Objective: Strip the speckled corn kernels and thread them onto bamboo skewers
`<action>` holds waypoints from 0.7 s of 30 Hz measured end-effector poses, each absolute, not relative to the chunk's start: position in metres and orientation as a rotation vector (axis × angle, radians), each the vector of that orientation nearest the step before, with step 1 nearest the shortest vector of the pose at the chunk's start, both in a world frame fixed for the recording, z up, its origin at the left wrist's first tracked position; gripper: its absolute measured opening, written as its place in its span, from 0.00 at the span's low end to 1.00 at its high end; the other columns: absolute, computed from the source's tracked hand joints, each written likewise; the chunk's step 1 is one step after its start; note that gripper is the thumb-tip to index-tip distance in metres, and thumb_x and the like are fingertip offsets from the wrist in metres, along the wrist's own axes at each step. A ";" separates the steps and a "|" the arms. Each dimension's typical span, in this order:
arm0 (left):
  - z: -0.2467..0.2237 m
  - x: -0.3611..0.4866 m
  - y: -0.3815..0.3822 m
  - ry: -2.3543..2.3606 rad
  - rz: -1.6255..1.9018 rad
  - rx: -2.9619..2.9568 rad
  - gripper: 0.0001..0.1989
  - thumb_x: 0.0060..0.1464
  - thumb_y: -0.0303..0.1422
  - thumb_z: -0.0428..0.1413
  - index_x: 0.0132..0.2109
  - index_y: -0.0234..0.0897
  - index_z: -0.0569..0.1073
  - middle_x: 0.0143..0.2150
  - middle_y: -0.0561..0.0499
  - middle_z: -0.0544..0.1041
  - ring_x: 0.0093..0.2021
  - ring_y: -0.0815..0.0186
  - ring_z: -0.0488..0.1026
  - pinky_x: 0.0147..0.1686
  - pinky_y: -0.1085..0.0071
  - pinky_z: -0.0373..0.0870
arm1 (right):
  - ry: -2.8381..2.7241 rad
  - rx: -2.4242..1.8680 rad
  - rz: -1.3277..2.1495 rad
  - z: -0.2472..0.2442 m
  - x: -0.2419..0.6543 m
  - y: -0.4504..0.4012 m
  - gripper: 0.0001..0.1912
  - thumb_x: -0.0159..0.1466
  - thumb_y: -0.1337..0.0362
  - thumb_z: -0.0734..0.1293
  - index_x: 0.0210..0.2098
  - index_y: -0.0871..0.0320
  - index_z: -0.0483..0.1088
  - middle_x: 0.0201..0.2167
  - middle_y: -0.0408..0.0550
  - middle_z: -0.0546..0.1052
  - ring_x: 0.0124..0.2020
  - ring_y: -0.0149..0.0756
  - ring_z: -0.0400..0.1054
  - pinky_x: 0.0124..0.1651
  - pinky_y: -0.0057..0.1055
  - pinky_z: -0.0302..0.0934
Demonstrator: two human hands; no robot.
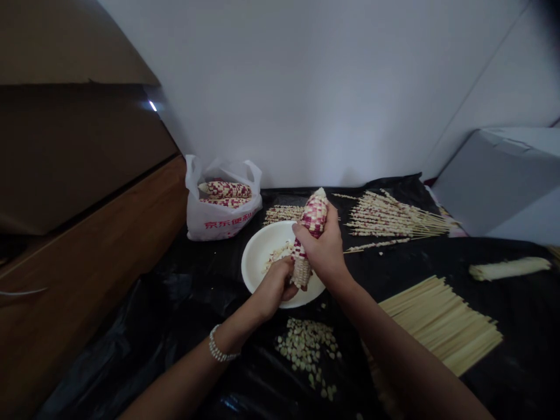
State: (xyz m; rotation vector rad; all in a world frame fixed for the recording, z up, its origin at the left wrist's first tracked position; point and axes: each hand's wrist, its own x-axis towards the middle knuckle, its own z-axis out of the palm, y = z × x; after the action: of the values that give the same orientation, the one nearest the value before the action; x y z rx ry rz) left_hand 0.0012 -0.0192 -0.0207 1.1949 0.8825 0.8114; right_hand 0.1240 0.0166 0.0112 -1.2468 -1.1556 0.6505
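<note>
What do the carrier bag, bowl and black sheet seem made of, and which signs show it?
Carrier bag: likely thin plastic film, by its crinkled, slightly see-through sides and soft handles.
Bowl: perhaps hard plastic, from its smooth white surface; ceramic is possible.
Black sheet: probably plastic film, as its creases catch a dull shine.

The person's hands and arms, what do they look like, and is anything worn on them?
The left hand and right hand are ungloved, and no sleeves show. A bracelet of small whitish beads, apparently in several rows, circles the left wrist; nothing shows on the right wrist.
</note>
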 end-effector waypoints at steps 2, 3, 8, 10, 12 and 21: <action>-0.015 0.004 -0.020 0.858 0.820 1.118 0.14 0.54 0.40 0.48 0.27 0.35 0.68 0.22 0.52 0.66 0.17 0.75 0.48 0.18 0.73 0.40 | -1.147 -1.246 0.665 0.011 0.124 0.017 0.35 0.52 0.60 0.70 0.58 0.58 0.59 0.53 0.58 0.71 0.52 0.51 0.67 0.58 0.50 0.58; -0.013 0.004 -0.020 0.850 0.814 1.079 0.15 0.54 0.41 0.47 0.28 0.35 0.68 0.22 0.52 0.66 0.17 0.76 0.47 0.18 0.73 0.39 | -1.130 -1.241 0.684 0.010 0.125 0.018 0.34 0.52 0.59 0.70 0.57 0.58 0.60 0.51 0.57 0.72 0.50 0.50 0.67 0.57 0.50 0.59; -0.011 0.004 -0.021 0.848 0.759 0.977 0.19 0.54 0.48 0.46 0.32 0.35 0.67 0.22 0.53 0.66 0.17 0.77 0.46 0.18 0.72 0.38 | -1.104 -1.202 0.712 0.008 0.126 0.020 0.33 0.52 0.59 0.70 0.56 0.56 0.61 0.49 0.55 0.73 0.47 0.49 0.69 0.54 0.48 0.61; -0.012 0.004 -0.021 0.843 0.746 0.963 0.18 0.54 0.46 0.46 0.32 0.35 0.68 0.23 0.53 0.67 0.17 0.77 0.47 0.18 0.72 0.38 | -1.132 -1.215 0.682 0.008 0.125 0.018 0.33 0.52 0.58 0.70 0.57 0.56 0.60 0.51 0.56 0.72 0.50 0.50 0.68 0.55 0.50 0.60; -0.013 0.004 -0.021 0.837 0.758 0.955 0.15 0.52 0.42 0.47 0.30 0.35 0.68 0.23 0.52 0.67 0.18 0.76 0.49 0.18 0.72 0.39 | -1.147 -1.230 0.661 0.008 0.124 0.017 0.35 0.53 0.58 0.69 0.58 0.55 0.59 0.53 0.57 0.71 0.52 0.52 0.67 0.56 0.51 0.58; -0.014 0.003 -0.021 0.791 0.809 0.967 0.11 0.51 0.39 0.50 0.32 0.35 0.68 0.24 0.52 0.68 0.18 0.76 0.50 0.17 0.74 0.38 | -1.103 -1.203 0.724 0.008 0.125 0.019 0.32 0.52 0.59 0.69 0.55 0.57 0.62 0.48 0.55 0.73 0.46 0.49 0.69 0.54 0.48 0.61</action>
State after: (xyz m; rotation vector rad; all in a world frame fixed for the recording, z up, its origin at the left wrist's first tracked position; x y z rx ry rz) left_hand 0.0031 -0.0210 -0.0140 0.9667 0.7912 0.8086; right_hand 0.1252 0.0190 0.0083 -1.2032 -1.1029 0.7244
